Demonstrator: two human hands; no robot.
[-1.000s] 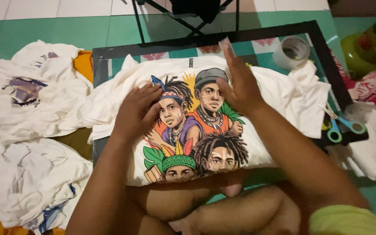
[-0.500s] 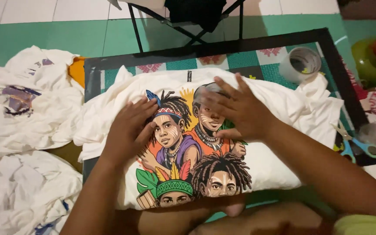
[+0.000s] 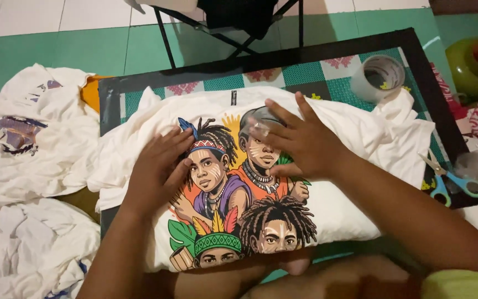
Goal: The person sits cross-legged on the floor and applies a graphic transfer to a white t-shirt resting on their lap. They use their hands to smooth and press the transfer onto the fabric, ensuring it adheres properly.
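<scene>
Green floor carries a black-framed patterned surface (image 3: 416,52), where a white printed cotton T-shirt (image 3: 349,210) lies; left hand (image 3: 159,166) at nine o'clock and right hand (image 3: 297,141) at twelve press flat, fingers spread.

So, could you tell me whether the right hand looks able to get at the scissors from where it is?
Probably yes: the right hand lies flat on the white shirt, and the scissors lie uncovered on that side.
</scene>
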